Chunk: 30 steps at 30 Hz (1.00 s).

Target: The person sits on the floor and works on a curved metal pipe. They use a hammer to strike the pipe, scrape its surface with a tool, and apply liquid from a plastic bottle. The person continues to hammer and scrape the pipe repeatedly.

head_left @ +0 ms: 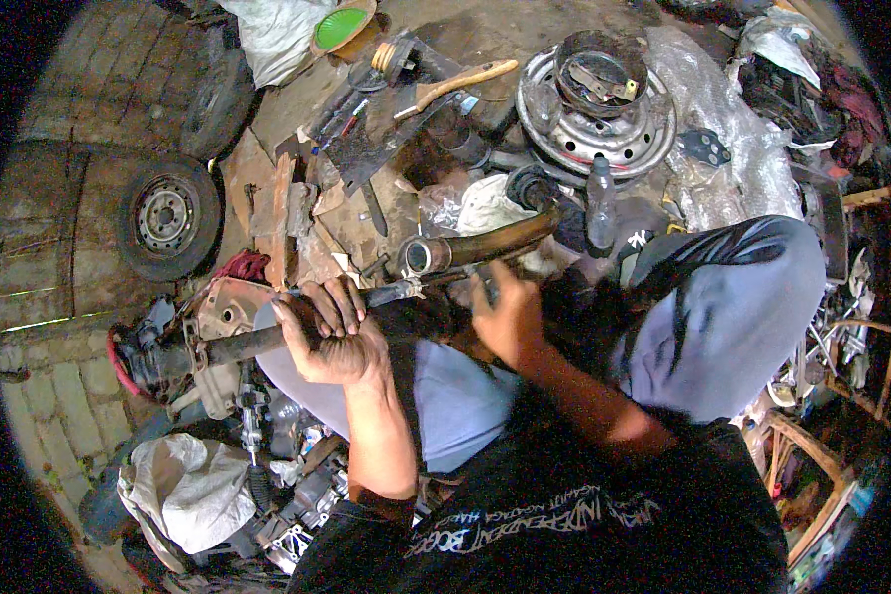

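Observation:
My left hand (335,332) is wrapped around a long dark metal tube (246,344), like a shock absorber, that lies slanted across my lap. A thinner rod-like section (394,292) of it runs on to the right, with a pale wrapping near its end. Beside that end, my right hand (505,315) is curled and slightly blurred; what its fingers hold is hidden. Just beyond both hands lies a curved brown pipe (495,245) with an open round mouth. A flat metal bracket plate (233,312) sits behind the tube at the left.
A wheel rim (653,134) carries a round can (601,74) of metal parts. Near it are a plastic bottle (600,203) and a wooden-handled tool (465,84). A tyred wheel (168,213) lies at the left. A white sack (183,485) is at the lower left.

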Available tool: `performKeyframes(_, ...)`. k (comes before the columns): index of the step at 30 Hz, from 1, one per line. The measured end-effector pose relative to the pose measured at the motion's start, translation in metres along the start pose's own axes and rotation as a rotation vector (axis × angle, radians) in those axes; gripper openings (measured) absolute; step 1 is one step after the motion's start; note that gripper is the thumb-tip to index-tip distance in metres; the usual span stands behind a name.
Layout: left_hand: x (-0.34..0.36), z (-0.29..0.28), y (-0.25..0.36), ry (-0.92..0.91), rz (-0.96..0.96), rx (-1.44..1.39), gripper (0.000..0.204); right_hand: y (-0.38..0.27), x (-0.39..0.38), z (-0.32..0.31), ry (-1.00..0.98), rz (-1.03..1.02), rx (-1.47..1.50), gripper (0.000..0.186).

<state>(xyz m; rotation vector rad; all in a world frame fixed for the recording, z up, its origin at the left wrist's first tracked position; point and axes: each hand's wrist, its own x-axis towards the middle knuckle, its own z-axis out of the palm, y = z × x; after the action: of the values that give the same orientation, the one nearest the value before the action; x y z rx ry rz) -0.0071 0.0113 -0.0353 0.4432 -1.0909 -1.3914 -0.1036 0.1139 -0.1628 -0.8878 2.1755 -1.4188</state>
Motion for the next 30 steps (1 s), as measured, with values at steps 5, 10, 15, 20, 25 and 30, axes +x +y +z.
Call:
performKeyframes(5, -0.002, -0.003, -0.002, 0.028, -0.014, -0.02, 0.04, 0.007, 0.008, -0.003, 0.114, 0.097, -0.033, 0.017)
performKeyframes(10, -0.008, 0.001, -0.008, -0.007, 0.018, -0.039, 0.039, 0.004, -0.003, 0.013, 0.08, 0.067, 0.048, 0.025)
performKeyframes(15, -0.008, 0.007, -0.006, 0.023, 0.006, -0.004, 0.029, -0.007, -0.008, 0.008, 0.006, 0.197, 0.176, 0.025)
performKeyframes(20, -0.003, -0.002, -0.009, -0.048, 0.035, 0.003, 0.028, 0.005, -0.009, 0.022, 0.058, 0.243, 0.243, 0.021)
performKeyframes(25, -0.005, -0.004, -0.01, 0.038, 0.003, 0.008, 0.027, -0.005, -0.017, 0.023, 0.05, 0.287, 0.197, 0.021)
performKeyframes(30, -0.004, -0.002, -0.009, 0.045, 0.01, 0.039, 0.029, 0.011, 0.0, 0.018, 0.173, 0.332, 0.172, 0.025)
